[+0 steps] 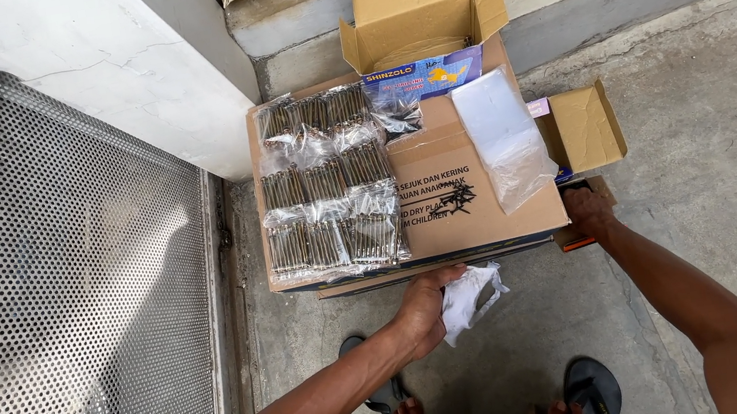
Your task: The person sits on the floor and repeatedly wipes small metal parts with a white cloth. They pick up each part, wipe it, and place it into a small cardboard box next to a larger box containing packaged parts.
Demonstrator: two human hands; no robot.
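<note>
Three cardboard boxes (484, 189), nine screw packets (326, 184), two hands (425, 311).

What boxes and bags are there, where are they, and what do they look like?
Large carton: centre, flat, brown, black print.
Open box: behind it, brown, blue front panel.
Small open box: right, brown.
Screw packets: on the carton's left, clear bags in rows, metal inside.
Empty clear bags: carton's right side.
Left hand: holds a crumpled clear bag.
Right hand: at the carton's right corner.
</note>
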